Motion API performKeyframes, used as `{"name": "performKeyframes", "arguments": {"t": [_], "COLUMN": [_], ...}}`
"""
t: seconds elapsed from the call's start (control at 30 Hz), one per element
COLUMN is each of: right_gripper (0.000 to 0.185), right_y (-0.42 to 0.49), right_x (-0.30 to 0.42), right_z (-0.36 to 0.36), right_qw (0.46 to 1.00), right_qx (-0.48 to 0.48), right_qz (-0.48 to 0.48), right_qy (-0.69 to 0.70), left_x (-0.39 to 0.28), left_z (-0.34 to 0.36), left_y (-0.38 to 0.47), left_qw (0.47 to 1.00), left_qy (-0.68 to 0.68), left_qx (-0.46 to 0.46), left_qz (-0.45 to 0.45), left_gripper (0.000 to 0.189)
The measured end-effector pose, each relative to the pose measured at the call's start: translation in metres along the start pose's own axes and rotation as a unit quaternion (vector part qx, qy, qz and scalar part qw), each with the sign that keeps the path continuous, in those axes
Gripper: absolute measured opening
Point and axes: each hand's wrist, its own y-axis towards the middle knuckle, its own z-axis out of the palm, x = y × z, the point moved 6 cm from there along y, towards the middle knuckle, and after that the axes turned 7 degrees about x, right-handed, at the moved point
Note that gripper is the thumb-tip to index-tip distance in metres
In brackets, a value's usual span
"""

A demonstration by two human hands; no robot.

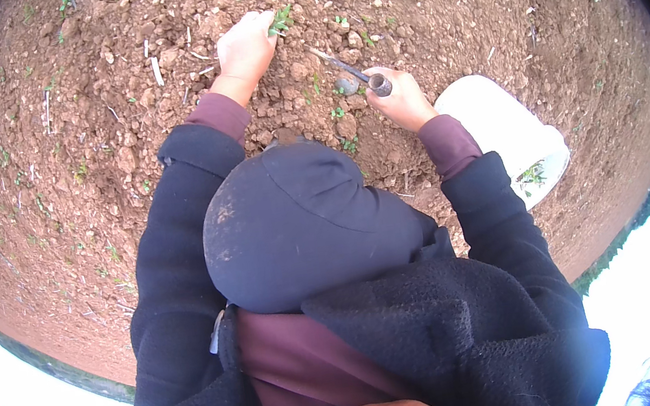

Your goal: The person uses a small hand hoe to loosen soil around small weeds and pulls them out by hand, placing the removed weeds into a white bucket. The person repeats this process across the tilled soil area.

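Far out in front of me, my left hand (pixel 245 44) pinches a small green plant (pixel 280 21) between thumb and fingers, low over the soil. Whether its roots are still in the ground cannot be seen. My right hand (pixel 400 97) grips a slim metal hand tool (pixel 347 68) with a round, hollow end that faces up at me. The tool's narrow tip points toward the left hand and lies close to the soil. Below the shaft, a grey rounded stone (pixel 346 85) sits beside small green seedlings.
A white plastic bucket (pixel 483 114) lies on its side by my right forearm, with green plants (pixel 533 174) inside its mouth. Brown, cloddy soil (pixel 123 118) with dry stalks (pixel 157 71) and scattered seedlings (pixel 349 144) surrounds me. My bent knee (pixel 296 219) is between my arms.
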Motion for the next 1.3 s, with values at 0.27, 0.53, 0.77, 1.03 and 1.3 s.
{"name": "performKeyframes", "arguments": {"t": [0.27, 0.53, 0.77, 1.03, 1.3], "right_gripper": [0.021, 0.019, 0.020, 0.029, 0.027], "right_y": [-0.007, -0.024, -0.043, -0.054, -0.078], "right_x": [0.009, 0.051, 0.085, 0.100, 0.088], "right_z": [-0.004, -0.025, -0.052, -0.052, -0.066], "right_qw": [0.999, 0.992, 0.968, 0.965, 0.982], "right_qx": [0.027, -0.017, -0.022, -0.058, -0.078], "right_qz": [0.026, 0.006, 0.019, -0.069, -0.068], "right_qy": [-0.001, -0.127, -0.251, -0.246, -0.158], "left_x": [0.009, 0.026, 0.045, 0.056, 0.061], "left_z": [-0.012, -0.025, -0.041, -0.059, -0.061], "left_y": [-0.005, -0.018, -0.032, -0.049, -0.052], "left_qw": [0.996, 0.978, 0.884, 0.741, 0.845], "left_qy": [-0.082, -0.189, -0.457, -0.661, -0.516], "left_qx": [-0.004, -0.005, -0.055, -0.016, 0.003], "left_qz": [-0.041, -0.088, -0.077, -0.122, -0.139], "left_gripper": [0.027, 0.030, 0.026, 0.013, 0.020]}}
